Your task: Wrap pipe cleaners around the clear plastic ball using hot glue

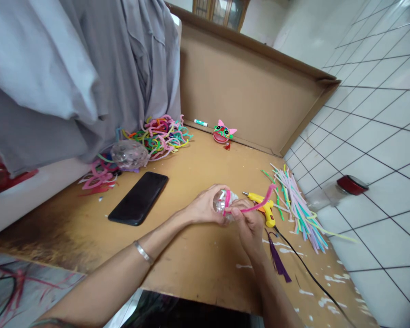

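Observation:
In the head view my left hand (205,205) is wrapped round a small clear plastic ball-like piece (220,204). A bright pink pipe cleaner (262,200) runs over its surface, and the free end curves up to the right. My right hand (248,225) pinches this pipe cleaner close to the plastic with thumb and forefinger. Just beyond the right hand lies a yellow hot glue gun (267,210), its nozzle toward the clear piece. The exact shape of the clear piece is partly hidden by my fingers.
Bundled pipe cleaners (302,214) lie by the tiled wall near a clear jar (331,193). A purple tassel (278,259) rests near the glue gun's cord. Left are a black phone (138,199) and tangled pipe cleaners (164,136). A finished-looking animal face (222,132) stands by the cardboard (246,82).

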